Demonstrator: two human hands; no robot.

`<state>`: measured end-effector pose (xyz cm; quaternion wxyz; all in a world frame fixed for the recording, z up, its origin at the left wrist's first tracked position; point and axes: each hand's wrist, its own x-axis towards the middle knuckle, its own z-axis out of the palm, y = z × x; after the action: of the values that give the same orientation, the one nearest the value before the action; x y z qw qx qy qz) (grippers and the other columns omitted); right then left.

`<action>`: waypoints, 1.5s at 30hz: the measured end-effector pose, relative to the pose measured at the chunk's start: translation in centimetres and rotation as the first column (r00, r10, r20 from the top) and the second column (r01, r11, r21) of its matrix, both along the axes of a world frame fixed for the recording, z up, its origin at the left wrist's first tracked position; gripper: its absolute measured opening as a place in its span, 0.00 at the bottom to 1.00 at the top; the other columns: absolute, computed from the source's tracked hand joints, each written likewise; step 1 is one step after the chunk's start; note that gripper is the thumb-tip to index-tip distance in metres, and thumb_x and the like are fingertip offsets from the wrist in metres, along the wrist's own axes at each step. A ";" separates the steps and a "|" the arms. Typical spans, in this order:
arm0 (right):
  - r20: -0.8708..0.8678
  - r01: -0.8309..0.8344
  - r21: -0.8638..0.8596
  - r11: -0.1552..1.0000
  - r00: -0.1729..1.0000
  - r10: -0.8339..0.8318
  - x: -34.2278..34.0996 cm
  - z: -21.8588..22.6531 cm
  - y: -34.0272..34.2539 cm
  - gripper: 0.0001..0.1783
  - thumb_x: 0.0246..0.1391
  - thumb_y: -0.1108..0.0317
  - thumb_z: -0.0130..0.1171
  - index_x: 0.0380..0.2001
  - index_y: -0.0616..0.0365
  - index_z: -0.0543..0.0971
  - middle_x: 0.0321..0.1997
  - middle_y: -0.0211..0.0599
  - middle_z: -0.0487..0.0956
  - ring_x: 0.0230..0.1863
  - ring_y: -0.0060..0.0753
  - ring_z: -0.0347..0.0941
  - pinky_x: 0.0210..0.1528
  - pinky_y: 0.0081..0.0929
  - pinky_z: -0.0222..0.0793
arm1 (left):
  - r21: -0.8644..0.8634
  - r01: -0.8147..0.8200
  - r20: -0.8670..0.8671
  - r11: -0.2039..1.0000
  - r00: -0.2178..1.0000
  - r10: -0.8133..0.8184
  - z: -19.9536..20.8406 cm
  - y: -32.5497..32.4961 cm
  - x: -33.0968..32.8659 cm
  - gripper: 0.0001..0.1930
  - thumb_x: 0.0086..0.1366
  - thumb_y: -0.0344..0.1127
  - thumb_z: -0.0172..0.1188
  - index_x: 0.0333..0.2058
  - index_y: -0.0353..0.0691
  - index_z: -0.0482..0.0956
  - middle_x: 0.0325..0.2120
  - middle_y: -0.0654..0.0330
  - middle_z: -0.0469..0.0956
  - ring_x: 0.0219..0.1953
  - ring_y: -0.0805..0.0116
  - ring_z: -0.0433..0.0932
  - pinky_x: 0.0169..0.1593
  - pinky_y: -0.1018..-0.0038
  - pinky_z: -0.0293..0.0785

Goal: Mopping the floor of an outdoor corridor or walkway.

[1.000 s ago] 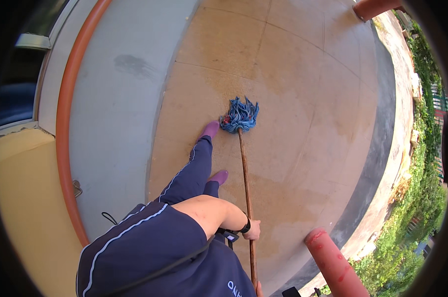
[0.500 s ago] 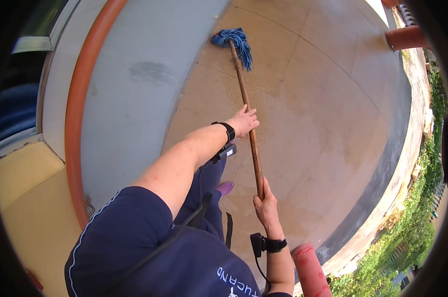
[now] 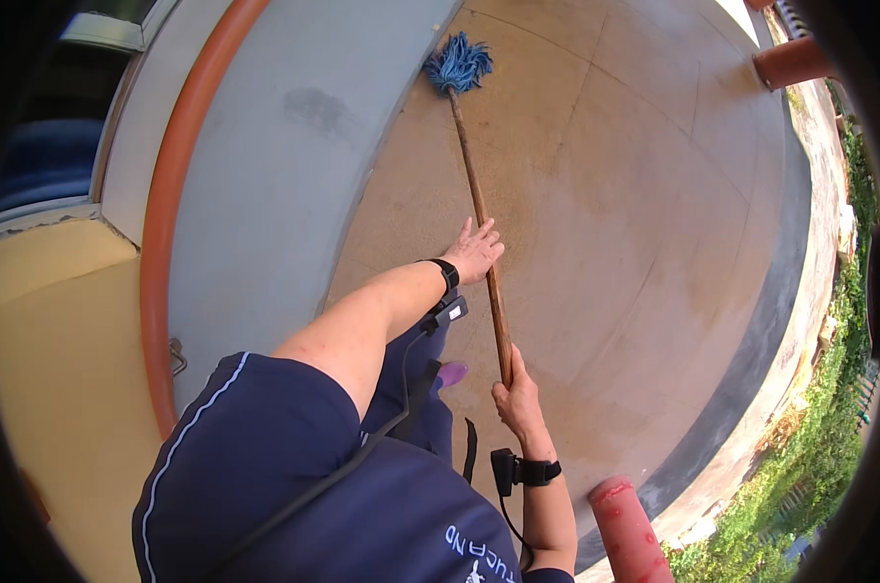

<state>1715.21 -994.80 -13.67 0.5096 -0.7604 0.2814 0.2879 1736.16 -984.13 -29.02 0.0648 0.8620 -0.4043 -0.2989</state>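
A mop with a long wooden handle (image 3: 475, 199) and a blue string head (image 3: 457, 64) lies stretched out across the tan tiled floor (image 3: 634, 194), its head up against the foot of the grey wall (image 3: 294, 175). My left hand (image 3: 476, 252) grips the handle about halfway along, arm stretched forward, a black band on the wrist. My right hand (image 3: 517, 396) holds the handle's near end, also with a black wrist strap. I wear a dark blue shirt and trousers; one purple shoe (image 3: 450, 372) shows below.
An orange-red band (image 3: 168, 223) runs along the grey wall on the left. A red post (image 3: 626, 530) stands at the lower right and another red column (image 3: 790, 60) at the top right. A dark strip borders the floor, with green plants (image 3: 809, 447) beyond.
The mop head has been pushed away from my feet to the wall's foot. My left arm has reached out along the handle, and my right hand has come onto its near end.
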 end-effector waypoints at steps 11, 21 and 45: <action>-0.224 0.423 -0.138 0.896 0.868 -0.444 -39.6 11.1 4.6 0.32 0.43 0.75 0.51 0.57 0.52 0.64 0.39 0.46 0.77 0.39 0.36 0.75 0.43 0.26 0.67 | -0.297 0.750 -0.123 0.591 0.583 -0.803 5.0 -3.5 -36.7 0.27 0.48 0.50 0.63 0.42 0.40 0.69 0.44 0.52 0.70 0.63 0.49 0.50 0.60 0.40 0.39; -0.439 0.800 -0.090 0.593 0.502 -0.745 -50.2 17.6 12.5 0.33 0.44 0.77 0.51 0.58 0.56 0.62 0.38 0.39 0.75 0.34 0.27 0.71 0.41 0.22 0.66 | -0.390 0.899 -0.317 -0.198 -0.333 -0.888 8.8 -4.2 -53.9 0.17 0.53 0.48 0.59 0.41 0.53 0.77 0.38 0.63 0.78 0.49 0.64 0.72 0.57 0.39 0.46; 0.007 0.503 0.354 0.788 0.841 -0.541 0.5 -4.4 -15.6 0.14 0.54 0.65 0.49 0.43 0.55 0.68 0.16 0.22 0.63 0.12 0.14 0.59 0.11 0.16 0.56 | 0.043 0.305 0.081 0.951 0.948 -0.307 3.2 -20.3 -2.9 0.26 0.56 0.33 0.55 0.53 0.53 0.60 0.63 0.59 0.48 0.66 0.57 0.43 0.62 0.48 0.45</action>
<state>1715.68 -1010.43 -18.11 0.7066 -0.5680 0.3988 0.1379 1733.31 -1004.44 -25.80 -0.0126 0.8018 -0.5310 -0.2738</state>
